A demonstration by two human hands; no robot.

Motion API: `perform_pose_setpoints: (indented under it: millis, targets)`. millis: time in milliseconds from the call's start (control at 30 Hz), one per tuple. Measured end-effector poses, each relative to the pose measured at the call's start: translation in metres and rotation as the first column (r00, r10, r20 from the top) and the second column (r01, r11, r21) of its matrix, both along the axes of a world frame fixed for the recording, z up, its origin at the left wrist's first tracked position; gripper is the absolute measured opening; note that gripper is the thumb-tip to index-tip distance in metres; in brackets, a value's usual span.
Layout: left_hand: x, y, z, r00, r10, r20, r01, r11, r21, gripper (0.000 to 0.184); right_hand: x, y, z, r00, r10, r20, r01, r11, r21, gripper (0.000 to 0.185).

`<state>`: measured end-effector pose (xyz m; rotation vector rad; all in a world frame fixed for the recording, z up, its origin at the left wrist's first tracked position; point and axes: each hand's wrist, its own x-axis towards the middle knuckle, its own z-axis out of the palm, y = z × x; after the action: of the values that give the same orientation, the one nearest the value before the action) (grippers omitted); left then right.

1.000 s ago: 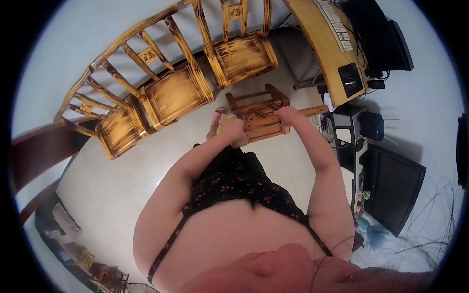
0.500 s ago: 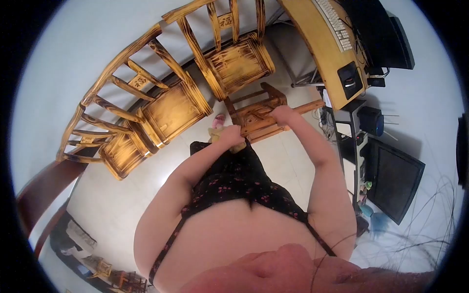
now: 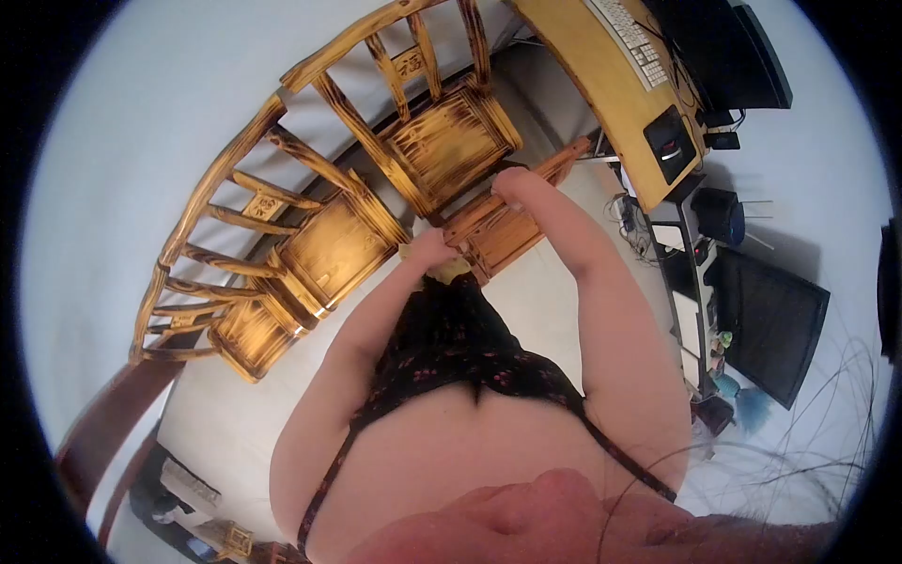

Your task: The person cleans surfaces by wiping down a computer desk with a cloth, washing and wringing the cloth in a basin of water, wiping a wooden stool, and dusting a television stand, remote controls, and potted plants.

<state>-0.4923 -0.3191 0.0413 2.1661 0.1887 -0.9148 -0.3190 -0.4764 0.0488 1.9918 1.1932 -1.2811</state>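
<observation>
A brown wooden chair (image 3: 512, 246) is tilted in front of my body, its flat panel facing up towards me. My left hand (image 3: 433, 248) is closed at the near left end of its edge. A crumpled yellowish cloth (image 3: 453, 270) shows against that hand; I cannot tell whether the fingers hold it too. Farther along the same edge, my right hand (image 3: 514, 186) is closed around the wood. Most fingers of both hands are hidden, and the chair's legs are largely out of sight.
A long wooden bench (image 3: 343, 244) with slatted backs runs along the left wall, close to the chair. On the right stands a wooden desk (image 3: 615, 122) with a keyboard (image 3: 631, 42) and monitor (image 3: 723, 56). Cables (image 3: 628, 221) and a dark screen (image 3: 775, 324) lie beyond.
The chair has turned in my hands, so its flat panel now shows and its legs do not. Both hands have shifted left, the right one also upward in the view.
</observation>
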Motion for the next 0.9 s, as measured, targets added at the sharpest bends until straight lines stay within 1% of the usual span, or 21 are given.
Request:
perform_pose_setpoints:
  millis: [33, 100, 167, 200, 233, 300, 367, 400, 433, 467, 500, 533, 567, 633, 667, 700, 733, 767, 800, 833, 900]
  targets:
    - [0.006, 0.006, 0.003, 1.0, -0.008, 0.028, 0.009, 1.0, -0.025, 0.04, 0.003, 0.002, -0.003, 1.0, -0.014, 0.002, 0.014, 1.0, 0.004, 0.04]
    - [0.013, 0.012, -0.031, 0.999, -0.009, 0.049, 0.009, 1.0, 0.0, 0.039, 0.012, 0.005, -0.007, 0.996, -0.084, 0.014, 0.083, 0.993, 0.087, 0.035]
    - [0.024, 0.024, -0.038, 0.997, -0.018, 0.075, 0.016, 1.0, 0.025, 0.037, 0.019, 0.013, -0.009, 0.99, -0.134, 0.042, 0.129, 0.986, 0.107, 0.033]
    - [0.031, 0.033, -0.029, 0.999, 0.03, 0.024, -0.029, 0.998, -0.052, 0.037, 0.025, 0.019, -0.01, 0.984, -0.166, 0.067, 0.157, 0.98, 0.123, 0.031]
    - [0.038, 0.04, -0.023, 0.997, 0.074, -0.033, -0.078, 0.989, -0.125, 0.037, 0.03, 0.023, -0.023, 0.981, -0.182, 0.071, 0.172, 0.977, 0.129, 0.031]
    - [0.048, 0.054, -0.038, 1.0, 0.014, -0.006, -0.015, 0.996, -0.083, 0.038, 0.039, 0.028, -0.066, 0.94, -0.321, 0.112, 0.302, 0.94, 0.157, 0.028]
    - [0.05, 0.063, -0.073, 0.997, 0.0, 0.083, 0.003, 0.999, -0.039, 0.039, 0.037, 0.04, -0.03, 0.945, -0.304, 0.124, 0.281, 0.944, 0.175, 0.026]
    - [0.054, 0.065, -0.059, 0.998, 0.055, -0.001, -0.055, 0.99, -0.131, 0.04, 0.039, 0.043, -0.026, 0.933, -0.339, 0.121, 0.317, 0.933, 0.17, 0.027]
    - [0.056, 0.067, -0.06, 0.999, 0.035, -0.002, -0.035, 0.991, -0.129, 0.04, 0.038, 0.044, -0.021, 0.92, -0.374, 0.116, 0.354, 0.921, 0.166, 0.027]
    - [0.055, 0.07, -0.063, 0.994, 0.083, -0.064, -0.092, 0.984, -0.151, 0.041, 0.034, 0.044, -0.017, 0.913, -0.392, 0.113, 0.372, 0.913, 0.166, 0.027]
    - [0.055, 0.075, -0.07, 0.984, 0.127, -0.127, -0.148, 0.974, -0.171, 0.041, 0.029, 0.044, -0.009, 0.923, -0.342, 0.176, 0.26, 0.892, 0.369, 0.031]
    - [0.057, 0.077, -0.076, 0.987, 0.122, -0.102, -0.139, 0.973, -0.184, 0.041, 0.024, 0.039, -0.003, 0.918, -0.303, 0.256, 0.122, 0.83, 0.544, 0.035]
    - [0.06, 0.08, -0.082, 0.99, 0.101, -0.097, -0.118, 0.976, -0.186, 0.041, 0.016, 0.03, -0.008, 0.91, -0.321, 0.261, 0.137, 0.828, 0.544, 0.035]
    - [0.065, 0.079, -0.053, 0.992, 0.073, -0.103, -0.086, 0.989, -0.123, 0.044, -0.01, 0.011, -0.02, 0.811, -0.456, 0.366, -0.063, 0.554, 0.83, 0.042]
    - [0.067, 0.079, -0.054, 0.993, 0.052, -0.102, -0.061, 0.994, -0.096, 0.046, -0.026, -0.002, -0.02, 0.803, -0.473, 0.364, -0.05, 0.554, 0.831, 0.042]
    - [0.068, 0.075, -0.049, 0.994, 0.03, -0.103, -0.04, 0.995, -0.093, 0.046, -0.045, -0.017, -0.011, 0.803, -0.577, 0.151, 0.197, 0.496, 0.845, 0.042]
    - [0.069, 0.072, -0.041, 0.992, 0.069, -0.11, -0.073, 0.997, -0.039, 0.047, -0.064, -0.034, -0.002, 0.743, -0.666, -0.065, 0.433, 0.405, 0.805, 0.042]
    - [0.07, 0.07, -0.037, 0.988, 0.104, -0.115, -0.103, 0.995, 0.018, 0.047, -0.085, -0.054, -0.002, 0.725, -0.684, -0.082, 0.478, 0.414, 0.775, 0.042]
    - [0.073, 0.073, -0.041, 0.968, 0.112, -0.223, -0.11, 0.994, 0.023, 0.047, -0.108, -0.076, -0.002, 0.706, -0.702, -0.099, 0.521, 0.419, 0.743, 0.041]
    - [0.073, 0.079, -0.055, 0.971, 0.087, -0.224, -0.083, 0.996, 0.03, 0.047, -0.135, -0.099, -0.001, 0.657, -0.743, -0.126, 0.579, 0.39, 0.716, 0.043]
    - [0.073, 0.092, -0.084, 0.963, 0.13, -0.236, -0.147, 0.988, -0.056, 0.046, -0.187, -0.145, 0.002, 0.568, -0.804, -0.176, 0.695, 0.354, 0.626, 0.047]
